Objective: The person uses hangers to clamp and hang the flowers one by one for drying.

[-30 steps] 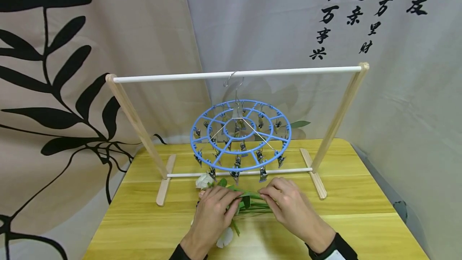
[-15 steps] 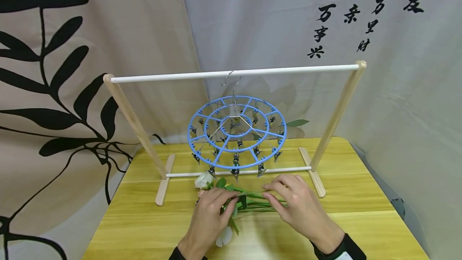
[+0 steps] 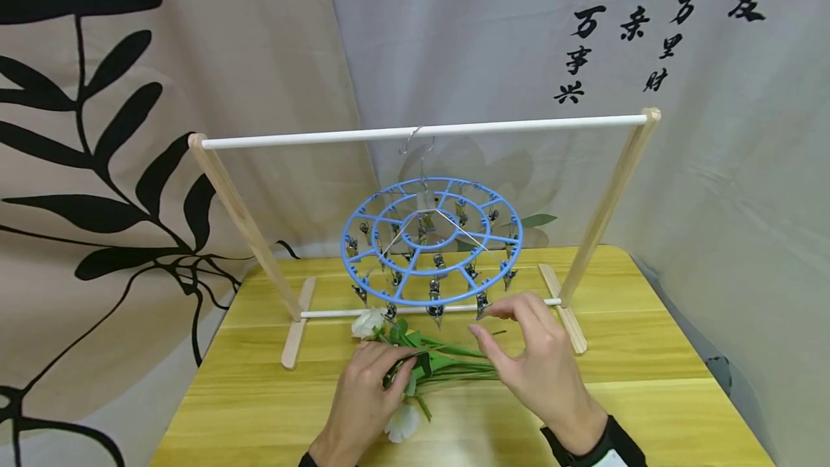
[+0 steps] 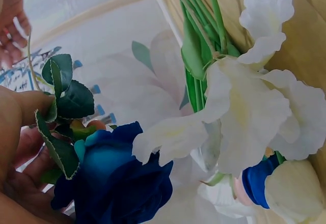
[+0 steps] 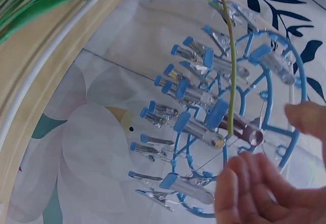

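Observation:
My left hand (image 3: 366, 395) pinches a blue rose (image 4: 127, 178) by its stem, just below the bloom, with dark green leaves (image 4: 74, 99) around the thumb. In the right wrist view the rose's thin stem (image 5: 233, 56) reaches down toward my right hand. That right hand (image 3: 541, 359) is raised with thumb and fingers apart, holding nothing, close to a metal clip (image 3: 482, 305) on the rim of a round blue hanger (image 3: 431, 301). Beneath the hands lies a bunch of green stems (image 3: 460, 373) with white flowers (image 4: 239, 117).
The hanger, with several clips, hangs by a hook from the white rod (image 3: 311, 138) of a wooden rack (image 3: 246, 222). The rack stands on a wood-grain table (image 3: 648, 352). Patterned curtains (image 3: 506, 34) enclose the back and sides.
My right hand has left the stems, risen toward the hanger's front clips and spread its fingers. My left hand has moved slightly toward me, still holding the rose. The hanger has swung a little.

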### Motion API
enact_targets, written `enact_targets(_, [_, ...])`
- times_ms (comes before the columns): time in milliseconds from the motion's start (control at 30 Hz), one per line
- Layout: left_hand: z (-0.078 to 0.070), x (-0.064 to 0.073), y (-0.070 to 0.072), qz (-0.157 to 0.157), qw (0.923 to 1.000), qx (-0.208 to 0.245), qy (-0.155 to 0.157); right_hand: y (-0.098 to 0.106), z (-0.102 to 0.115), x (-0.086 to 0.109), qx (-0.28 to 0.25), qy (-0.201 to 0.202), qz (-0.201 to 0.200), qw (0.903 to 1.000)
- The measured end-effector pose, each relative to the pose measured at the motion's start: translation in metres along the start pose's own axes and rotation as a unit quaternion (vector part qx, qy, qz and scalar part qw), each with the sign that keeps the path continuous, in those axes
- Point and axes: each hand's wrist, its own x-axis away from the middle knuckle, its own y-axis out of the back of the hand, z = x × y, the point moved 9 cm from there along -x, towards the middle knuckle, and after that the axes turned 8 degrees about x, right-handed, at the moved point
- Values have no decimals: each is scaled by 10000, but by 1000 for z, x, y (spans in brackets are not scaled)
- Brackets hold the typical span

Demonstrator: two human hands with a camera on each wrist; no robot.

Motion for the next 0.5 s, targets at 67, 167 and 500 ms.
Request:
enact_targets(67, [1, 0, 1, 3, 10000, 16, 49, 0, -9, -4, 54, -323, 17, 9995])
enact_targets(167, [1, 1, 1, 24, 9999, 12, 105, -8, -21, -9, 29, -767, 283, 9966])
enact_targets(500, [1, 1, -1, 38, 9999, -59, 129, -41, -44, -16, -996, -1441, 1356, 9752])
